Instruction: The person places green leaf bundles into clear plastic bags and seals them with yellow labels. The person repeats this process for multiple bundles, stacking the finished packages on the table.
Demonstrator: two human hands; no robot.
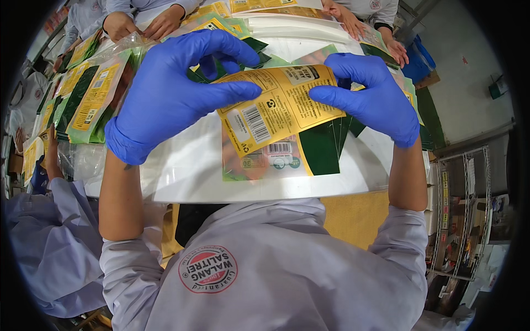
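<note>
My left hand (178, 91), in a blue glove, has its thumb on the left upper part of a yellow printed packaging label (285, 107); its fingers are spread behind and above. My right hand (364, 91), gloved in blue too, pinches the label's right end between thumb and fingers. The label bears a barcode and print, and is raised over the white table (186, 182) at a tilt. Under it lie a printed clear plastic pouch (265, 167) and dark green packaging sheets (321, 153). Whether my left fingertips touch the label's back is hidden.
Stacks of green and yellow printed packaging (93, 99) lie at the left beside clear plastic wrap. Co-workers' hands (161, 22) are at the far side, with more packaging there. Another person's sleeve (70, 231) is at the lower left. A wire rack (463, 215) stands at the right.
</note>
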